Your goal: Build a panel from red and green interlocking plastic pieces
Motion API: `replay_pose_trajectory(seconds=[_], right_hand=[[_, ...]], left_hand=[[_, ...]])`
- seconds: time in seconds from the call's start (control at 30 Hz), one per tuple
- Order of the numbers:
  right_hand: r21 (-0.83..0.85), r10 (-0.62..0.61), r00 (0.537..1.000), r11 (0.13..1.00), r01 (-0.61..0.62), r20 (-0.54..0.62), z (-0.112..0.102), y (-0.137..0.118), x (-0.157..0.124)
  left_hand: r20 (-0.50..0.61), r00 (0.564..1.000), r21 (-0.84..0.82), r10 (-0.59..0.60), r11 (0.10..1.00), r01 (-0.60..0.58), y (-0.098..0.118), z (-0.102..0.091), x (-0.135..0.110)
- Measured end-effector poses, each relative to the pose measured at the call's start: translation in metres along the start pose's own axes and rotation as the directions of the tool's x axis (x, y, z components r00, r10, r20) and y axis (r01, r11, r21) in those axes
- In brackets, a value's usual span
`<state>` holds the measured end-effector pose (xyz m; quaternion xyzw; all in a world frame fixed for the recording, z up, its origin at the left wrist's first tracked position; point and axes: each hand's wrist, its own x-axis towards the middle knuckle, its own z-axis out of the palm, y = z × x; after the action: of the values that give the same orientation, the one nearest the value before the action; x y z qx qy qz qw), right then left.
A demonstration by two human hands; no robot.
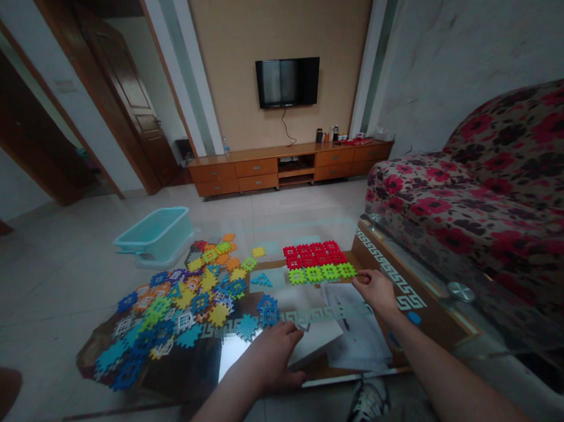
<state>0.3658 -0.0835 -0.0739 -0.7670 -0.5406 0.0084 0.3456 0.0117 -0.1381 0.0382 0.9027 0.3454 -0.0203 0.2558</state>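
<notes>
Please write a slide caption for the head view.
Right hand at the end of a green tile row, red tiles behind, left hand nearby.

A television (289, 82) hangs above a wooden cabinet (256, 167) near a floral sofa (496, 201).

Smooth plastic is seen in the tiles (219, 315), glossy glass in the tabletop (317, 312), and matt cloth on the sofa (453, 194).

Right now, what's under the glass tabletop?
Papers show through the glass tabletop, lying on a brown surface. Your left hand hides some of what's below, and the pile of colored pieces covers more; I can't see beneath those.
</notes>
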Motion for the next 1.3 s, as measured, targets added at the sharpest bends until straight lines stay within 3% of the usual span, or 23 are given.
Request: replay_pose_trajectory(seconds=[1.3], right_hand=[[-0.010, -0.005, 1.000, 1.000, 0.005, 0.003, -0.0002, -0.0004, 0.0003]], left_hand=[[0.040, 0.999, 0.002, -0.026, 1.000, 0.026, 0.0042, -0.0034, -0.0006]])
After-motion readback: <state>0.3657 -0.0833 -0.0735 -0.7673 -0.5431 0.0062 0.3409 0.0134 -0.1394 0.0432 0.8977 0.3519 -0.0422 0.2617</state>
